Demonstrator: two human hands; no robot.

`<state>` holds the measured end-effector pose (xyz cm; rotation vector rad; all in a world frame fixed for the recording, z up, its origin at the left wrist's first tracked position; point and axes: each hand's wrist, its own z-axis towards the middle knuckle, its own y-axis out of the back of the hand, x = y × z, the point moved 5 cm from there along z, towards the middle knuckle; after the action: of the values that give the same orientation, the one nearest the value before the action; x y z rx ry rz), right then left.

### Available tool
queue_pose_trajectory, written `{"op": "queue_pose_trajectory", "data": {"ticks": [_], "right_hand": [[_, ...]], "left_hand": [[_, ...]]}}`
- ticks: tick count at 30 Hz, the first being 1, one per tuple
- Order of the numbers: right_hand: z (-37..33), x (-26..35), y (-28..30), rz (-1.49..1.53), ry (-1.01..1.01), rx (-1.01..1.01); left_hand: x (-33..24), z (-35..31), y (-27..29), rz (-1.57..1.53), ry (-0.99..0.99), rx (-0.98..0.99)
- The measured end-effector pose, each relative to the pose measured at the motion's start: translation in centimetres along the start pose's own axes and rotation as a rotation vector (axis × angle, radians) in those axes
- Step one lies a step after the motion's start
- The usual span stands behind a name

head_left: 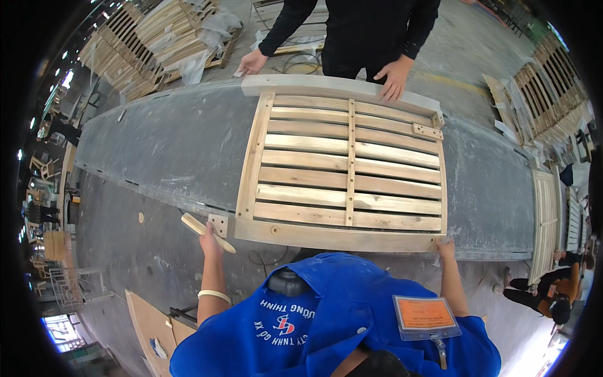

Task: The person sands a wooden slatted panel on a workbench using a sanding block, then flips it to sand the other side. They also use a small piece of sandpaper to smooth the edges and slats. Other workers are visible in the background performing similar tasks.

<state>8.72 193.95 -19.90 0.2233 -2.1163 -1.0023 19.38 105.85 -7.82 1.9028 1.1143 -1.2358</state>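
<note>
A slatted wooden panel [348, 239] lies on the long grey table, its slats running left to right across a middle bar dotted with holes. My left hand [211, 241], at the panel's near left corner, is closed around a flat wooden stick with rounded ends [196, 224]. Right beside that stick, a small wooden block with holes [218, 222] projects from the corner. At the near right corner, the fingers of my right hand [446, 249] close on the panel's edge. A similar holed block [428, 131] sits near the far right corner.
Across the table stands a person in black, one hand [394, 78] on the panel's far rail [301, 84], the other hand [252, 63] holding something small and pale. The grey table [169, 135] extends both ways. Stacked slatted panels [169, 38] stand behind; more panels [553, 94] lean at right.
</note>
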Motion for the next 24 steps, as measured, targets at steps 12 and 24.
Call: {"op": "queue_pose_trajectory", "data": {"ticks": [12, 24], "right_hand": [[1.0, 5.2, 6.9, 0.082, 0.165, 0.070], [-11.8, 13.0, 16.6, 0.237, 0.155, 0.102]], "left_hand": [[7.8, -8.7, 4.6, -0.071, 0.138, -0.058], [-5.2, -5.6, 6.5, -0.091, -0.139, 0.026]]}}
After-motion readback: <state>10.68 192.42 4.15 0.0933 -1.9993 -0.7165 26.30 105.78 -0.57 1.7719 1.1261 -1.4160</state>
